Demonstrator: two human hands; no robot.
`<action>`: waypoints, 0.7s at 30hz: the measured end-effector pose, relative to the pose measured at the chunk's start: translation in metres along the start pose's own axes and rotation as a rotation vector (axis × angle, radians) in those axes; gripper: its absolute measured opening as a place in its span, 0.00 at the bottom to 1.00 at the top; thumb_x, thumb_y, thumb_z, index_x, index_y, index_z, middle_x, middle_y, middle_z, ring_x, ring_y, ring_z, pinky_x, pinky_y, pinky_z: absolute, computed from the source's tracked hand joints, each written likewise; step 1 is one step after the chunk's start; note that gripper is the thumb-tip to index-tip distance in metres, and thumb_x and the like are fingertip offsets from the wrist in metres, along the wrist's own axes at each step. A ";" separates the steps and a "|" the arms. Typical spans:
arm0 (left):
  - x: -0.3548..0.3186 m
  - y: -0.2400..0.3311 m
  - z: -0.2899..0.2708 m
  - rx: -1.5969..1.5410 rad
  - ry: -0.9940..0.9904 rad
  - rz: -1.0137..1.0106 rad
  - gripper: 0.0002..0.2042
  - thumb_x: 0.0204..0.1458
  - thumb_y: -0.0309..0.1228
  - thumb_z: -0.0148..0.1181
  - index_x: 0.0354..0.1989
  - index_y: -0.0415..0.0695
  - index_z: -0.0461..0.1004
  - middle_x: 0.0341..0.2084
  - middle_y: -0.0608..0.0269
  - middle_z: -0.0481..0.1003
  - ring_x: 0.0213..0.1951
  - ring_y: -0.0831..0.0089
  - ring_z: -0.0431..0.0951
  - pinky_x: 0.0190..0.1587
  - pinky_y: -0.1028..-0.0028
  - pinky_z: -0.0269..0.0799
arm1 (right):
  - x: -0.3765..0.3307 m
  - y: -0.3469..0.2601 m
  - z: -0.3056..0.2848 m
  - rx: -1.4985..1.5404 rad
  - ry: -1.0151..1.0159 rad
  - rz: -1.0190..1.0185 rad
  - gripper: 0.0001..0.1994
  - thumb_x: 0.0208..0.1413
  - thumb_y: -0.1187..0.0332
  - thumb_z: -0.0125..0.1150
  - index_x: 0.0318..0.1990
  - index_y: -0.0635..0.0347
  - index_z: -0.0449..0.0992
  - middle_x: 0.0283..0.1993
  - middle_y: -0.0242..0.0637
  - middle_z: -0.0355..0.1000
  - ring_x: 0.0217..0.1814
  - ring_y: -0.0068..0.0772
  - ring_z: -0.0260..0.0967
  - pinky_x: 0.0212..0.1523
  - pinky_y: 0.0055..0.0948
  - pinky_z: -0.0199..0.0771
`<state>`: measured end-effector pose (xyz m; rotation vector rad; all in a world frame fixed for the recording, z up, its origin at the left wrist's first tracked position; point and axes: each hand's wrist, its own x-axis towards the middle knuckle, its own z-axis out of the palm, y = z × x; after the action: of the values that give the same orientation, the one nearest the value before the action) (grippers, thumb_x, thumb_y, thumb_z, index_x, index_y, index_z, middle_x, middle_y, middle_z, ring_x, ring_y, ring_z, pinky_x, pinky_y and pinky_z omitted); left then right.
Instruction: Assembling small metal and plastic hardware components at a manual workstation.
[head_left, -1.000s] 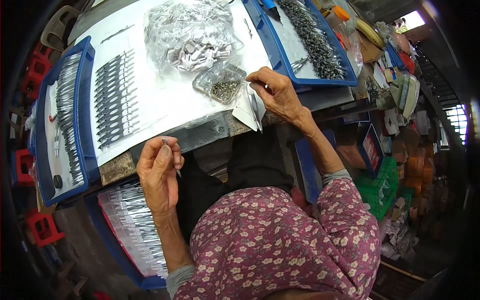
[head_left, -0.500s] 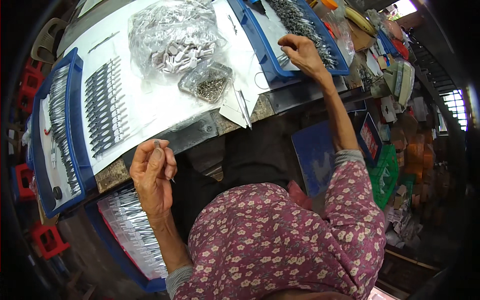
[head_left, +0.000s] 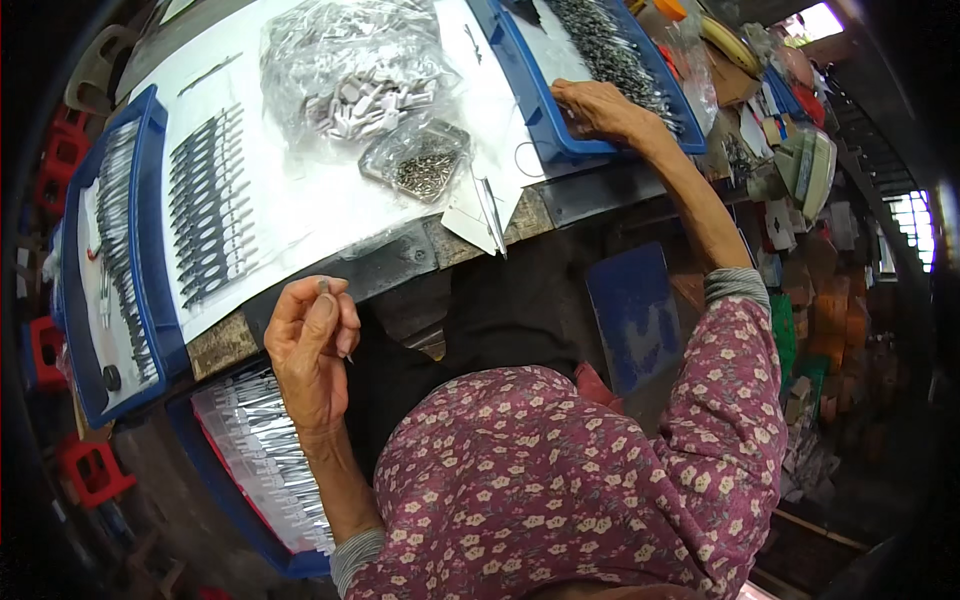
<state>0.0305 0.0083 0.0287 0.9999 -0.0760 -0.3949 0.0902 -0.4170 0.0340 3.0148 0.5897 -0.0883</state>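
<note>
- A white sheet [head_left: 300, 200] covered the workbench, and rows of dark, slim metal pieces [head_left: 205, 205] lay side by side on its left part.
- A long blue tray [head_left: 150, 250] ran along the left edge of the sheet, with more slim pieces lined up inside it.
- A large clear plastic bag [head_left: 350, 70] of pale small parts sat at the far middle of the sheet, and a smaller clear bag [head_left: 420, 165] of tiny dark bits lay just in front of it.
- A folded scrap of white paper [head_left: 478, 210] hung over the front edge of the bench, between the two hands.
- A second blue tray [head_left: 545, 125] stood at the right, holding a heap of dark metal parts [head_left: 605, 50].
- Another tray of silvery pieces [head_left: 265, 455] sat low, under the bench edge and beside the left forearm.
- The right hand [head_left: 600, 108] lay inside the right tray, well apart from the left; its fingers were curled down into the heap, and whether they gripped anything could not be told.
- The left hand [head_left: 310, 345] was raised in front of the bench edge, fingers bunched together, thumb and forefinger pinching a small thin metal piece [head_left: 323, 286] whose tip showed above the fingertips.
</note>
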 end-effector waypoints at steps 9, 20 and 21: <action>-0.007 0.002 -0.006 0.001 0.012 -0.012 0.07 0.52 0.27 0.51 0.37 0.36 0.70 0.19 0.63 0.69 0.18 0.83 0.60 0.20 0.85 0.54 | -0.010 0.036 0.023 0.201 0.107 -0.166 0.32 0.34 0.78 0.59 0.54 0.61 0.60 0.39 0.48 0.64 0.38 0.51 0.62 0.39 0.38 0.63; -0.009 0.003 -0.009 -0.083 -0.045 0.072 0.08 0.53 0.28 0.53 0.37 0.37 0.71 0.22 0.65 0.72 0.20 0.86 0.65 0.22 0.87 0.57 | -0.007 0.000 -0.021 0.241 0.043 0.085 0.15 0.38 0.85 0.52 0.37 0.62 0.65 0.32 0.46 0.64 0.36 0.50 0.65 0.36 0.36 0.64; -0.009 0.003 -0.007 -0.100 -0.019 0.075 0.08 0.53 0.28 0.53 0.37 0.37 0.71 0.24 0.64 0.73 0.22 0.85 0.66 0.24 0.86 0.60 | -0.007 -0.002 -0.022 0.134 0.222 0.118 0.12 0.40 0.84 0.51 0.35 0.62 0.65 0.31 0.46 0.64 0.35 0.50 0.65 0.35 0.35 0.64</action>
<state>0.0249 0.0189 0.0285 0.8926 -0.1094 -0.3366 0.0837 -0.4162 0.0564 3.2067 0.4358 0.2248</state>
